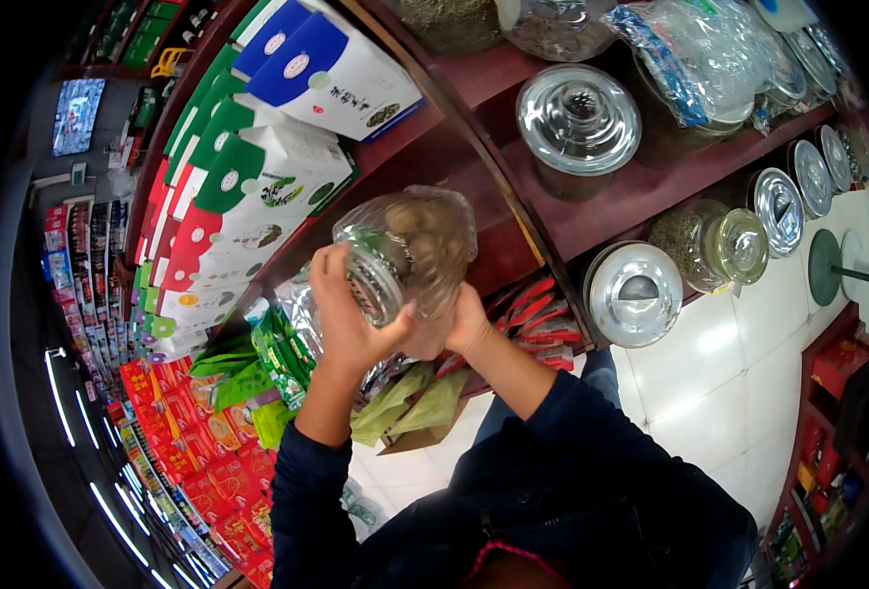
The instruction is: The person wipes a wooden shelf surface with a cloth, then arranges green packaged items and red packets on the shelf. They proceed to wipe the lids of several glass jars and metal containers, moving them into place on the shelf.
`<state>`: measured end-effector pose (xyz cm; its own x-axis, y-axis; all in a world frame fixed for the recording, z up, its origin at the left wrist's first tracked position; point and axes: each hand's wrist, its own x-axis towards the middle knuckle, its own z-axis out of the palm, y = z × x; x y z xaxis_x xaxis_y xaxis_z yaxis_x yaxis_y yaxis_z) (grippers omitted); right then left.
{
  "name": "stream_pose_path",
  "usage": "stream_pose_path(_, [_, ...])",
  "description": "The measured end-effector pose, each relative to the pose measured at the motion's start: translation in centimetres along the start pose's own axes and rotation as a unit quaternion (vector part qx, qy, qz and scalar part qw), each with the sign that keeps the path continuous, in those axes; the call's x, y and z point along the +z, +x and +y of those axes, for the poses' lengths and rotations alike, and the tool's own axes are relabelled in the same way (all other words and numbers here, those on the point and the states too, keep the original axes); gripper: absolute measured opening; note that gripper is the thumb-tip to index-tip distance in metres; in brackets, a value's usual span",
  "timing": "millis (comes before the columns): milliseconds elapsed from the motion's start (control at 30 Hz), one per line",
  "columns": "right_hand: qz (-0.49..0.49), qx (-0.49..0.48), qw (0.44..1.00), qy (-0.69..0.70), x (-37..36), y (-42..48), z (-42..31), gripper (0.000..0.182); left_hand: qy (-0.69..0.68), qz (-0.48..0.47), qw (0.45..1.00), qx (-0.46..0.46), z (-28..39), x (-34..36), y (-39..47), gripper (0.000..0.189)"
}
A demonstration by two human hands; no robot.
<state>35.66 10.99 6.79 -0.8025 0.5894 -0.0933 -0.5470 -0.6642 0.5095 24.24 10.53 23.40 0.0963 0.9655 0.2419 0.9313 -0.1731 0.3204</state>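
Both hands are on a clear jar (430, 221) with brown, roundish dried goods showing through its wall. My left hand (349, 313) is wrapped around the ringed neck (375, 283), its thumb on the near side. From the right, my right hand (469, 322) grips the lower side of the jar, its fingertips partly hidden. The jar is tilted and held in front of a dark red wooden shelf (445, 166). Whether its mouth is covered cannot be made out.
White cartons with coloured tops (298, 166) stand left of the jar. A large lidded glass jar (578, 121) and several smaller ones line the shelves at right. Green packets (283, 342) and red packets (541, 320) lie below. A wooden divider (478, 140) runs between compartments.
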Motion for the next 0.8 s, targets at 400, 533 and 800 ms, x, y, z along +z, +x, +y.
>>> stream_pose_path(400, [0.189,-0.194,0.270,-0.924,-2.8,5.6,-7.5,0.049,0.087,-0.088,0.992,-0.037,-3.4,-7.4,-3.6,0.101])
stream_pose_path(533, [0.095,-0.137,0.006,-0.986,-3.8,9.9,-6.6,0.055,0.066,-0.125,0.989,-0.030,-3.7,-8.3,-5.1,0.102])
stream_pose_path(800, [-0.025,-0.123,0.065,-0.990,-5.3,14.4,-8.9,0.049,0.015,-0.128,0.992,-0.015,-4.7,-8.1,-5.2,0.099])
